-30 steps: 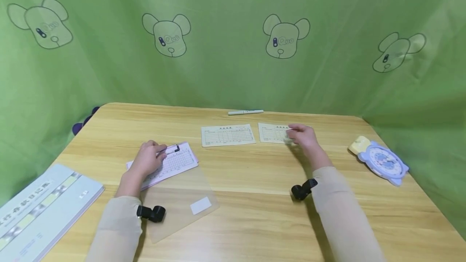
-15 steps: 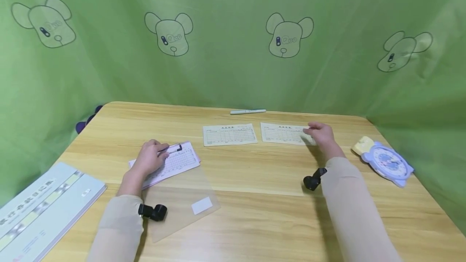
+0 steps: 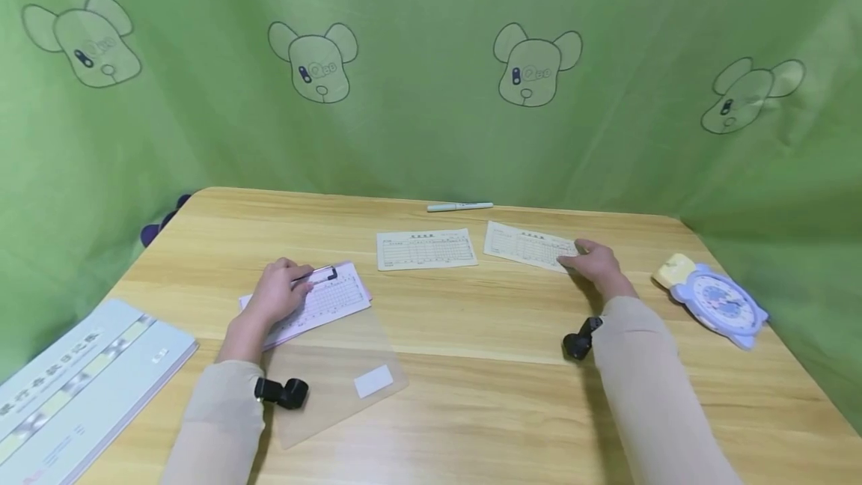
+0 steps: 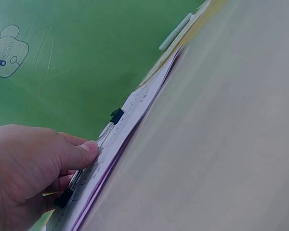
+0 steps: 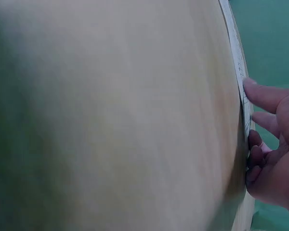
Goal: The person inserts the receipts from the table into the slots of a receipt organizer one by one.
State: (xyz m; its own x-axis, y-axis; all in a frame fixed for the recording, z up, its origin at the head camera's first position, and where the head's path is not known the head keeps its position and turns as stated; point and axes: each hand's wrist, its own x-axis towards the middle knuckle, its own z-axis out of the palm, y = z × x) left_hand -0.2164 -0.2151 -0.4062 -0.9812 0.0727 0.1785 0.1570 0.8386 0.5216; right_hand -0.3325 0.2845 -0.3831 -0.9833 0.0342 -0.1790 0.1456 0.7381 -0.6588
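Observation:
In the head view my left hand (image 3: 272,298) pinches the metal clip (image 3: 323,275) lying on a stack of printed forms (image 3: 337,301). The left wrist view shows the thumb and fingers of that hand (image 4: 43,166) on the clip's wire, between its black ends. A clear sheet (image 3: 323,414) with a white label lies partly under the stack. My right hand (image 3: 595,266) holds the right end of a printed slip (image 3: 521,245), which lies slanted; its thumb is on the slip (image 5: 237,55) in the right wrist view. A second slip (image 3: 427,250) lies left of it.
A pen (image 3: 460,206) lies near the table's far edge. At the right is a blue toy clock (image 3: 723,302) beside a yellow block (image 3: 674,271). A large pale-blue book (image 3: 81,388) lies at the left. Green curtain (image 3: 417,141) surrounds the table.
My right hand has moved right along the slip to its right end, then slightly nearer. The slip has turned, its right end tipping nearer. The left hand keeps its grip on the clip.

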